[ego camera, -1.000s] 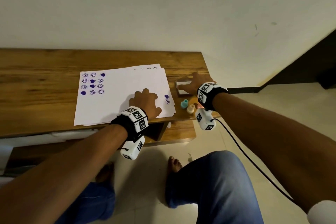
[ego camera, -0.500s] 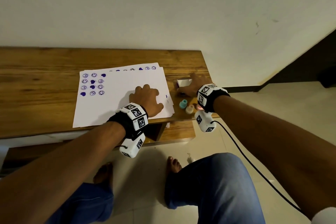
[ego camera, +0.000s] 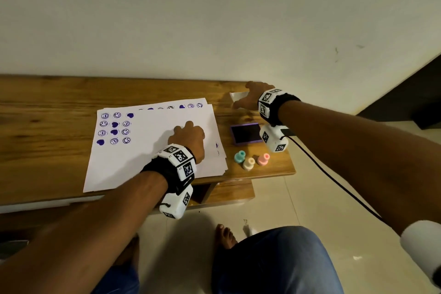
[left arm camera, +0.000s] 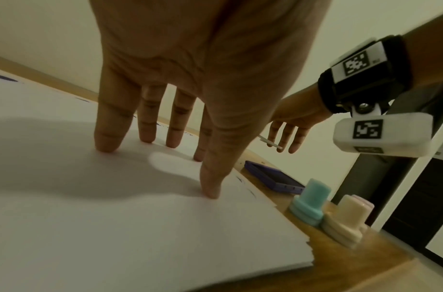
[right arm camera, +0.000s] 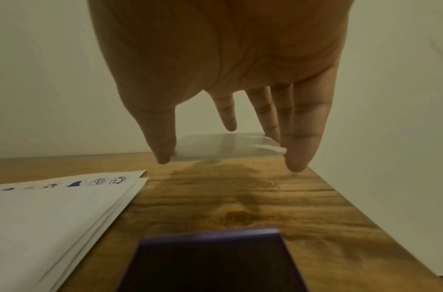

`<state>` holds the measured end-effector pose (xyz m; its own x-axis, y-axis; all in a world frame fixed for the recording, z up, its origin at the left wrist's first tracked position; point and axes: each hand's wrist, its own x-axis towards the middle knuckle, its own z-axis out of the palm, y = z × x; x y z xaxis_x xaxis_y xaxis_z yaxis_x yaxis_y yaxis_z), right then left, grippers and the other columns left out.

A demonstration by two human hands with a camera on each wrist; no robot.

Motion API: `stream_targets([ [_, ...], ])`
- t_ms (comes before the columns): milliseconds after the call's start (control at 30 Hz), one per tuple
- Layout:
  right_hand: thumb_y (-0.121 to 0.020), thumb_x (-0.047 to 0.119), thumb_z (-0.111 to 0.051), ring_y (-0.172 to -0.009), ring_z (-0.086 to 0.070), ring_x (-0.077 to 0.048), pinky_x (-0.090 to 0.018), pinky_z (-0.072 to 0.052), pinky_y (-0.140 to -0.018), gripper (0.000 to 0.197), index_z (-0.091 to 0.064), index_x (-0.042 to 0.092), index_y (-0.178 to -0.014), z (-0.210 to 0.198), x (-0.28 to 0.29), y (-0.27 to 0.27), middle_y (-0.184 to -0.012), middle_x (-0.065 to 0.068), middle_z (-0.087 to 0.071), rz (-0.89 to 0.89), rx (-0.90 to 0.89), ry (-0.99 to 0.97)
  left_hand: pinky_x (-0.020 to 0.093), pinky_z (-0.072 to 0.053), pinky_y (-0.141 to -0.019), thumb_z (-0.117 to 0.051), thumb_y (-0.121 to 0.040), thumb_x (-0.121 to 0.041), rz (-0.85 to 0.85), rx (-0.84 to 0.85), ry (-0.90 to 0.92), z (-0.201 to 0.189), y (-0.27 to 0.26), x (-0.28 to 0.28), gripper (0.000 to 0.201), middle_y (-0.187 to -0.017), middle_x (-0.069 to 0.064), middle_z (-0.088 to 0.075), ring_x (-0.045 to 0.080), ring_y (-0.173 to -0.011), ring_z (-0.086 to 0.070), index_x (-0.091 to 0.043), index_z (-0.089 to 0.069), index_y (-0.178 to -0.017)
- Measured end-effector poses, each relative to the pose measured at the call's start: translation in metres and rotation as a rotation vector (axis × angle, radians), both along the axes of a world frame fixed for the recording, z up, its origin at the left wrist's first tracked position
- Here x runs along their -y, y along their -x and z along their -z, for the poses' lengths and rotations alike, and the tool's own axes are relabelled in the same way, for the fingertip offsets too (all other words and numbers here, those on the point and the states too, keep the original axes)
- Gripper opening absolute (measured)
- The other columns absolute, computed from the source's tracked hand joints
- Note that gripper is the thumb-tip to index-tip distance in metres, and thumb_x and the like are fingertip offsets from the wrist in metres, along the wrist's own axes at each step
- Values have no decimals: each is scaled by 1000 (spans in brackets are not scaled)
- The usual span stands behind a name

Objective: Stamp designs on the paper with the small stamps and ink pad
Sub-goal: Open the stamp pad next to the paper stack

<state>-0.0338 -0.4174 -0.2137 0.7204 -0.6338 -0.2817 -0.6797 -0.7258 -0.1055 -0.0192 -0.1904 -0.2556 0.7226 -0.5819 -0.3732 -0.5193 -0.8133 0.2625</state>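
A stack of white paper (ego camera: 148,150) lies on the wooden table (ego camera: 47,107), with purple smileys and hearts stamped at its top left. My left hand (ego camera: 188,138) presses on the top sheet with straight fingertips (left arm camera: 108,142). The purple ink pad (ego camera: 245,133) lies uncovered to the right of the paper. Three small stamps stand in front of it: teal (ego camera: 239,157), cream (ego camera: 248,163) and pink (ego camera: 263,159). My right hand (ego camera: 248,98) is at the table's far right corner and holds the pad's clear lid (right arm camera: 215,146) between thumb (right arm camera: 163,152) and fingers.
The table's right edge (ego camera: 292,164) runs just beside the stamps and the pad. A wall stands directly behind the table. A black cable (ego camera: 334,179) hangs from my right wrist camera. My knees and bare feet are below the table's front edge.
My right hand has lifted the clear lid off the ink pad and carried it to the far corner. The dark pad now shows. My left hand has stayed on the paper.
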Motion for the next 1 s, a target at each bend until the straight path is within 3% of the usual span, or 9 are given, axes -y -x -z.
stream_targets([
  [100,-69,65,-75,-125,-54,-33,-36,-43,-89,90,-46,20,-142,7,2,-17,-141,-9,-54,-3,-62,-36,41,-47,-89,-79,-76,-23,-13,-18,0,3,-10,0,52,-124,4,-49,31,-116,-47,-18,-60,-124],
  [200,-73,62,-75,-126,-53,-34,-39,-45,-95,90,-43,20,-146,12,7,-20,-145,-10,-51,14,-75,-47,41,-46,-88,-86,-69,-28,3,-43,-15,-3,-12,3,59,-123,3,-49,31,-117,-46,-20,-61,-122],
  [567,-74,70,-67,-114,-56,-36,-37,-46,-82,92,-38,22,-146,32,-3,-18,-134,-15,-56,-30,-209,36,40,-46,-87,-85,-71,-28,5,-29,17,-1,-11,0,57,-124,4,-49,31,-117,-46,-19,-61,-122],
  [667,-72,74,-63,-122,-54,-38,-42,-48,-91,96,-31,28,-151,22,-7,-13,-144,-14,-51,-21,-172,10,40,-45,-87,-84,-72,-26,-1,-30,24,-1,-11,-1,57,-125,3,-49,30,-119,-45,-21,-61,-123],
  [733,-67,83,-58,-128,-52,-37,-48,-45,-99,98,-36,31,-147,9,-12,-8,-147,-9,-50,-6,-75,40,40,-45,-87,-84,-72,-26,-7,-30,26,0,-10,-2,56,-125,2,-49,30,-119,-44,-22,-61,-123],
  [1000,-87,59,-60,-115,-62,-27,-38,-47,-93,44,-65,31,-121,-28,-48,57,-127,1,-65,-20,74,100,41,-44,-96,-71,-82,-23,-14,-1,64,1,3,-10,53,-132,2,-46,28,-125,-43,-24,-54,-132],
])
